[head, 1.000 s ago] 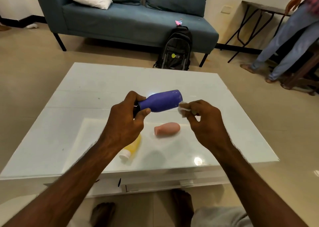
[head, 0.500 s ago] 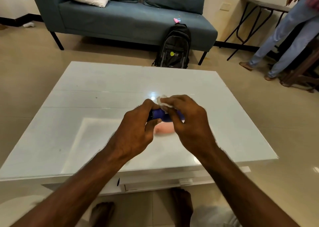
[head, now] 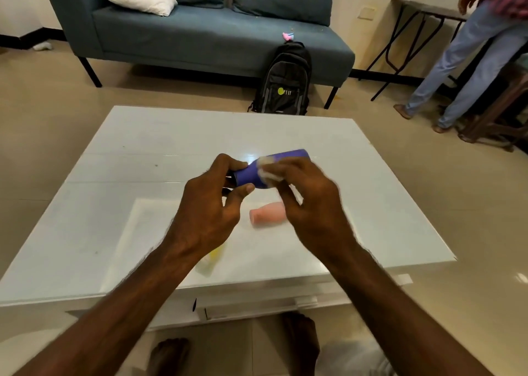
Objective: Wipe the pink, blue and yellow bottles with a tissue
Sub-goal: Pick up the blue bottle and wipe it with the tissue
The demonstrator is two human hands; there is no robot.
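My left hand (head: pixel 211 204) grips the cap end of the blue bottle (head: pixel 285 160), held on its side above the white table (head: pixel 143 153). My right hand (head: pixel 308 201) presses a crumpled white tissue (head: pixel 267 170) against the bottle's middle and is blurred by motion. The pink bottle (head: pixel 268 215) lies on its side on the table below my hands. The yellow bottle (head: pixel 213 257) lies near the front edge, mostly hidden under my left wrist.
A black backpack (head: pixel 284 81) leans against a blue sofa (head: pixel 200 33) behind the table. A person in jeans (head: pixel 468 53) stands at the far right beside a dark folding table (head: pixel 423 13). My bare feet show under the table's front edge.
My right hand with the tissue slid along the blue bottle, from its base over its top and back toward the middle. The bottle dipped lower, then rose again.
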